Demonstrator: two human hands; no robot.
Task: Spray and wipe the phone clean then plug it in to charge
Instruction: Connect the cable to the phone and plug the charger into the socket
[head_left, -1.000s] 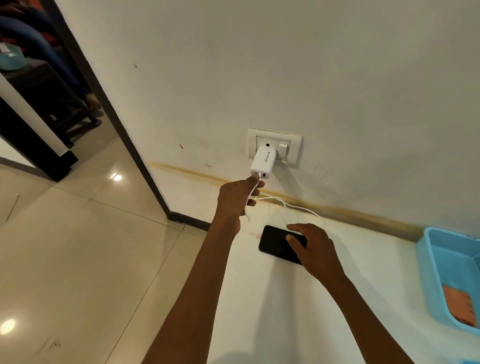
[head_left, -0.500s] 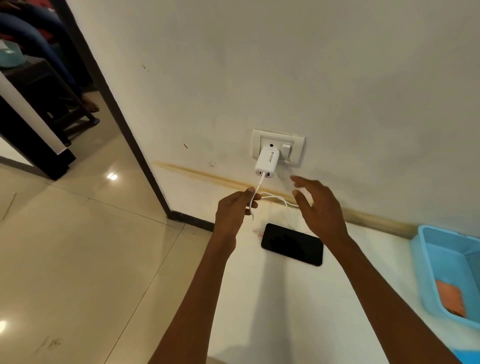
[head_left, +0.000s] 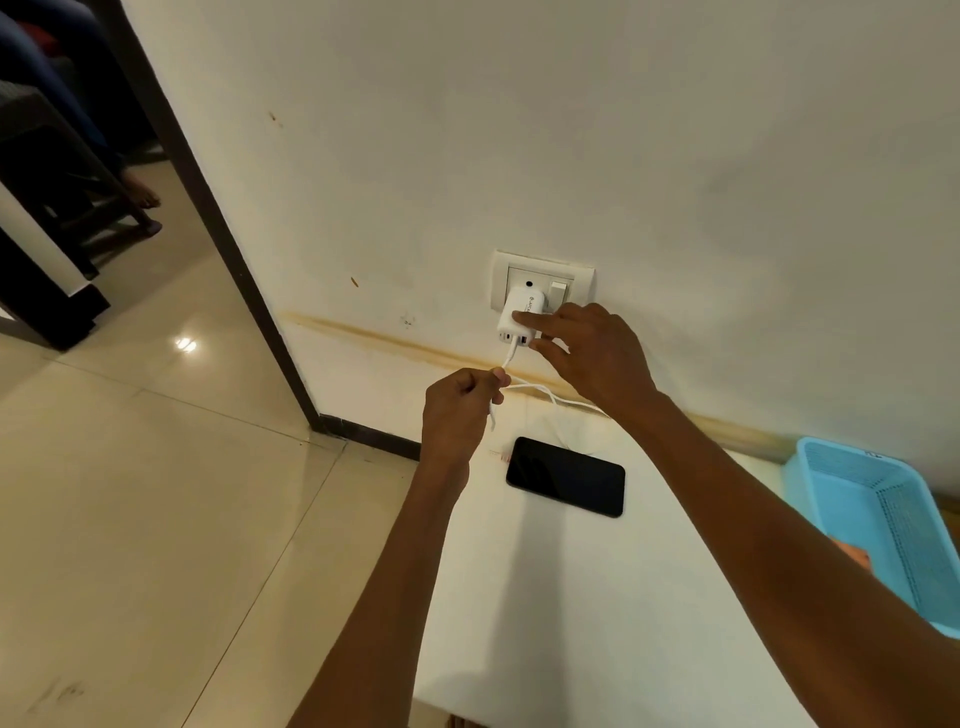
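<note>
Left grip (head_left: 462, 410) pinches cable (head_left: 540, 391) below charger (head_left: 521, 318), right grip (head_left: 587, 358) fingers loosely steadying it; brace charger, seat plug straight.

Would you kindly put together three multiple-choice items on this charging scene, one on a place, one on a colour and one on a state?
1. Where does the phone lie?
A. In the basket
B. Flat on the white tabletop
C. In the right hand

2. What colour is the basket?
A. Light blue
B. Red
C. Black

3. What is the left hand doing?
A. Resting flat on the phone
B. Pressing the wall switch
C. Pinching the white cable

Answers:
1. B: the phone sits screen up on the white tabletop, below the wall socket.
2. A: its mesh walls are light blue.
3. C: its fingers are curled round the white cable just below the charger, which the right hand touches.
</note>
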